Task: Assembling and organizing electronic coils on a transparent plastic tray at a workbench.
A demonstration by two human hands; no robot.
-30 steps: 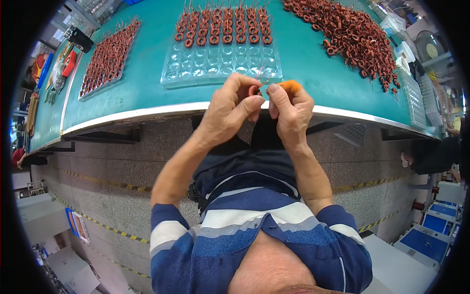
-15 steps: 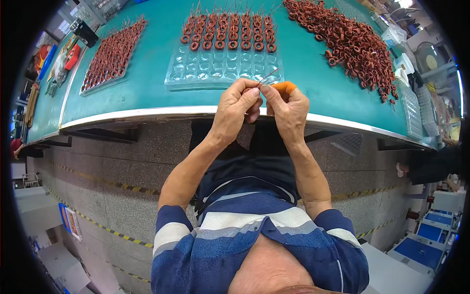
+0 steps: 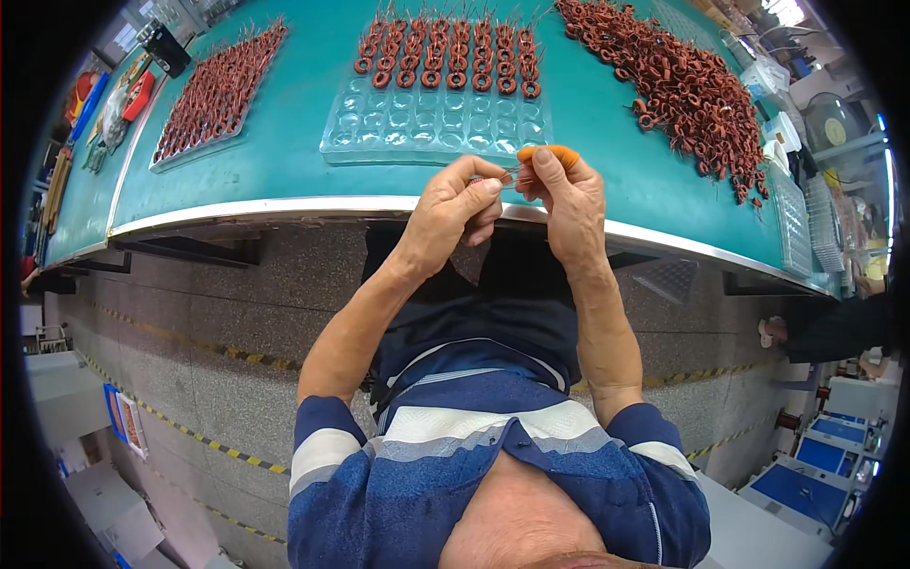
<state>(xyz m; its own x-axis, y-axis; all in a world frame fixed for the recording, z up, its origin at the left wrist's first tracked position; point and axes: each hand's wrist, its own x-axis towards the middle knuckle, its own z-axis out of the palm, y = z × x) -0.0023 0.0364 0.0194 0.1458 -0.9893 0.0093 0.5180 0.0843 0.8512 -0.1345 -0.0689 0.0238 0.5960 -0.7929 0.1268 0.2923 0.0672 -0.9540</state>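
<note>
At the front edge of the green worktop [image 3: 284, 171], the bare left hand [image 3: 445, 211] has thumb and forefinger clamped on a small reddish-brown wire-wound ring [image 3: 478, 179], mostly hidden by those fingers. Its thin coppery wires [image 3: 513, 178] reach toward the right hand [image 3: 572, 204], whose thumb lies close to an orange-covered forefinger; whether these grip the wires, I cannot tell. Just beyond is a clear plastic pocketed tray [image 3: 427, 140], ring coils filling its far rows.
</note>
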